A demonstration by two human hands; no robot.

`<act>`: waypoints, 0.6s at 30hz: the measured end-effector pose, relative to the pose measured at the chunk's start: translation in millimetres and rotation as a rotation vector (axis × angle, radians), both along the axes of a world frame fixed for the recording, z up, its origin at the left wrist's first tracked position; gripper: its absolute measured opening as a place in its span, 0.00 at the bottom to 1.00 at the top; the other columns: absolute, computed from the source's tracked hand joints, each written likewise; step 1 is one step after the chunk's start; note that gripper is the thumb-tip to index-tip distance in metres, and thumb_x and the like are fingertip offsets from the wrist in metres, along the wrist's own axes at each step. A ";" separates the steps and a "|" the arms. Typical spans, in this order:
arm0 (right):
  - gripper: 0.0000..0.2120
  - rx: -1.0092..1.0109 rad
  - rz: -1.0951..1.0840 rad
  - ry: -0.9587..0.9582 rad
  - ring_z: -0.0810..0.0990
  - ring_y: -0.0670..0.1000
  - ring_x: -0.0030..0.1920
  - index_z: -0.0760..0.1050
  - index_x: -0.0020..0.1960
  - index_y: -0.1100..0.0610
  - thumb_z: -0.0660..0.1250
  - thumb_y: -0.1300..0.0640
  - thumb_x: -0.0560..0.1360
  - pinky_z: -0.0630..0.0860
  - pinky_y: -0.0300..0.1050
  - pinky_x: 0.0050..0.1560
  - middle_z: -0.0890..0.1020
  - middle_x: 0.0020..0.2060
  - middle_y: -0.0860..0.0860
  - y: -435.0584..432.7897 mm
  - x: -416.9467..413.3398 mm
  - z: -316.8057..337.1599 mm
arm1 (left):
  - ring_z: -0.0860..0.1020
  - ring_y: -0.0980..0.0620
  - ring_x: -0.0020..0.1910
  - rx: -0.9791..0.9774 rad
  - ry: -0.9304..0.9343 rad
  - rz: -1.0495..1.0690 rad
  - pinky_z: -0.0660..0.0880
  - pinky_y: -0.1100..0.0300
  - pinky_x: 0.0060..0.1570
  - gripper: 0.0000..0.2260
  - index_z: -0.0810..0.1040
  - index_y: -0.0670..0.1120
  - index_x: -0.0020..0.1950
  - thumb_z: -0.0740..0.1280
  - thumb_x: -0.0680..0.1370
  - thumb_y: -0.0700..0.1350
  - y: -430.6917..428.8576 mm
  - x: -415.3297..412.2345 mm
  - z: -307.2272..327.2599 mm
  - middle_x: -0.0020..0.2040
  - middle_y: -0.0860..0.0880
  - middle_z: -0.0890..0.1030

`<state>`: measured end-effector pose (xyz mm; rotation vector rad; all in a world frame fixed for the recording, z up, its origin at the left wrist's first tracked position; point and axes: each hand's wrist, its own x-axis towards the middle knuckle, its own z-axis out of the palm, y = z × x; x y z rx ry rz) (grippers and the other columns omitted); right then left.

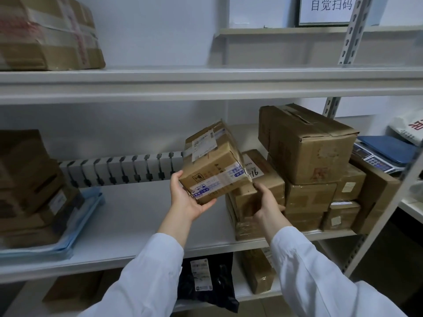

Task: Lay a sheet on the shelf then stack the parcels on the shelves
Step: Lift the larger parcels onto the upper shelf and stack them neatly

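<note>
A small cardboard parcel (214, 164) with white labels and blue tape hangs tilted above the middle shelf (137, 216). My left hand (186, 197) grips its lower left corner from below. My right hand (267, 202) holds its lower right edge, in front of a stack of brown parcels (304, 179) on the right of that shelf. A light blue sheet (75, 227) lies at the shelf's left end under more brown boxes (29, 186).
A taped box (48, 33) sits on the upper shelf (206, 81). A slotted metal rail (119, 168) lies along the back of the middle shelf. A black bag (206, 280) and boxes are on the lower shelf. A scale (384, 154) stands at the far right.
</note>
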<state>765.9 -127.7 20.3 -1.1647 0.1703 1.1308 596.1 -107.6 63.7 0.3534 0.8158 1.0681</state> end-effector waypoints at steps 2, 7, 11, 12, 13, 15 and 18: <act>0.56 0.046 -0.015 -0.013 0.74 0.64 0.62 0.43 0.75 0.45 0.79 0.58 0.62 0.70 0.70 0.60 0.70 0.66 0.61 0.3 -0.8 8.0 | 0.75 0.39 0.55 0.003 -0.040 0.034 0.73 0.41 0.53 0.25 0.76 0.47 0.61 0.58 0.73 0.62 -5.2 -4.8 -1.8 0.57 0.40 0.78; 0.60 0.122 0.076 -0.164 0.69 0.64 0.67 0.37 0.76 0.43 0.79 0.57 0.62 0.67 0.69 0.64 0.66 0.70 0.60 -2.5 -15.9 25.1 | 0.75 0.38 0.56 0.021 -0.136 0.052 0.73 0.40 0.54 0.26 0.73 0.46 0.63 0.59 0.73 0.61 -18.8 -24.8 -3.0 0.57 0.39 0.77; 0.62 0.118 0.196 -0.378 0.67 0.65 0.68 0.34 0.74 0.39 0.80 0.52 0.61 0.67 0.67 0.65 0.61 0.73 0.59 -5.1 -32.2 36.8 | 0.73 0.33 0.60 0.090 -0.127 -0.129 0.73 0.39 0.51 0.31 0.70 0.41 0.65 0.68 0.67 0.57 -30.4 -49.1 -5.3 0.57 0.36 0.76; 0.61 0.114 0.219 -0.444 0.66 0.64 0.69 0.34 0.74 0.39 0.79 0.51 0.62 0.67 0.65 0.65 0.60 0.73 0.58 -6.9 -38.3 40.5 | 0.73 0.32 0.60 0.125 -0.125 -0.188 0.74 0.38 0.51 0.37 0.70 0.40 0.65 0.73 0.61 0.56 -33.6 -57.1 -6.6 0.57 0.35 0.76; 0.60 0.114 0.232 -0.500 0.65 0.64 0.69 0.35 0.75 0.39 0.79 0.51 0.62 0.67 0.64 0.65 0.59 0.73 0.58 -8.4 -43.3 43.6 | 0.73 0.31 0.60 0.157 -0.125 -0.235 0.74 0.37 0.51 0.44 0.70 0.40 0.66 0.78 0.54 0.54 -36.0 -64.4 -8.9 0.57 0.35 0.76; 0.59 0.138 0.255 -0.581 0.65 0.65 0.68 0.36 0.75 0.38 0.78 0.52 0.63 0.68 0.65 0.64 0.58 0.73 0.57 -10.5 -55.9 49.3 | 0.74 0.33 0.59 0.204 -0.133 -0.304 0.73 0.34 0.52 0.50 0.71 0.41 0.67 0.81 0.46 0.50 -40.3 -82.5 -14.2 0.57 0.36 0.77; 0.58 0.210 0.303 -0.661 0.66 0.65 0.68 0.38 0.74 0.36 0.78 0.53 0.62 0.69 0.68 0.62 0.58 0.73 0.56 -16.1 -73.4 56.3 | 0.81 0.37 0.51 0.274 -0.155 -0.346 0.72 0.31 0.50 0.44 0.76 0.42 0.61 0.83 0.46 0.44 -47.6 -108.6 -25.3 0.52 0.37 0.81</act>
